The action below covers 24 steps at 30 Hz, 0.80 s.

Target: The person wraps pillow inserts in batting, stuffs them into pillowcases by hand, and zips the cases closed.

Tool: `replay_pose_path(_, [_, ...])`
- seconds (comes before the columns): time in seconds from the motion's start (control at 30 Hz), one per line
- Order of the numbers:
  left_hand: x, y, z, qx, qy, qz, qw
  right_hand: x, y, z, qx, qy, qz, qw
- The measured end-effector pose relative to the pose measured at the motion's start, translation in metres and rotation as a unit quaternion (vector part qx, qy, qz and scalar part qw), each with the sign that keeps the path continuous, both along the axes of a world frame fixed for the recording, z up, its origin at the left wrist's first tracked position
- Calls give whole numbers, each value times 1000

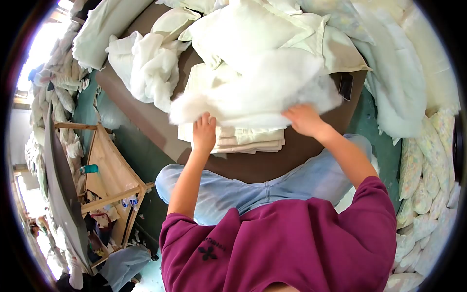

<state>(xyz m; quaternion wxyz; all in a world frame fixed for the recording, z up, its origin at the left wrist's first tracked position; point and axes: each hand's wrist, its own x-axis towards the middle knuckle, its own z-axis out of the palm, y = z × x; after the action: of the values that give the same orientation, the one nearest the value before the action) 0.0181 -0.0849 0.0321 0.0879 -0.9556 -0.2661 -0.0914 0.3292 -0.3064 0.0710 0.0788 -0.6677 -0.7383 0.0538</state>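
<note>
A wide piece of fluffy white filling (248, 100) lies over a stack of folded cream cloth (253, 141) on the brown surface. At the filling's near left edge is my left hand (204, 132), its fingers bent against the fluff. My right hand (302, 119) touches the near right edge, fingertips pressed into the filling. Whether either hand pinches the material is hard to make out. Beyond the filling, stuffed white cushions (253, 29) are heaped up.
Loose white filling (155, 68) sits at the back left of the brown table (141, 114). A dark phone-like object (346, 86) lies near the right edge. A wooden frame (114, 197) stands at left. Patterned cushions (423, 170) are piled at right.
</note>
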Motion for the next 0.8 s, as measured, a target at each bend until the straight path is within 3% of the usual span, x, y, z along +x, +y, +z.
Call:
replay_pose_path(0.03, [-5,-11,-6,-114,53,38,991,-1,-8,-24,-77,9,19,997])
replay_pose_path(0.1, [-11,-27,-14,-264,35,107,958,-11,-21,-35,-220,76,14,972])
replay_pose_path(0.17, [-13,-34,-6,-242,24,102,965,-21,-27,-13,-351,186,-30,917])
replay_pose_path(0.2, [-13,-36,-2,-230,18,99,968,-21,-18,-11,-383,180,-24,906])
replay_pose_path(0.3, [-10,-38,-2,-141,-29,-13,989,-16,6,-28,-200,203,-98,954])
replay_pose_path(0.4, [-4,-52,17,-140,-49,-85,985,-30,41,18,-91,252,-190,945])
replay_pose_path(0.47, [-9,-64,19,-143,-23,-146,979,-32,58,11,-62,163,-138,975])
replay_pose_path(0.6, [-34,-97,3,-210,155,-162,952,-8,104,-71,-120,-41,-46,991])
replay_pose_path(0.7, [-55,-109,-14,-292,200,-134,926,6,136,-70,-8,168,-183,969])
replay_pose_path(0.77, [-66,-115,-28,-374,200,-102,900,13,157,-35,37,344,-302,888])
replay_pose_path(0.8, [-73,-119,-49,-425,187,-75,882,18,165,-34,122,359,-346,858])
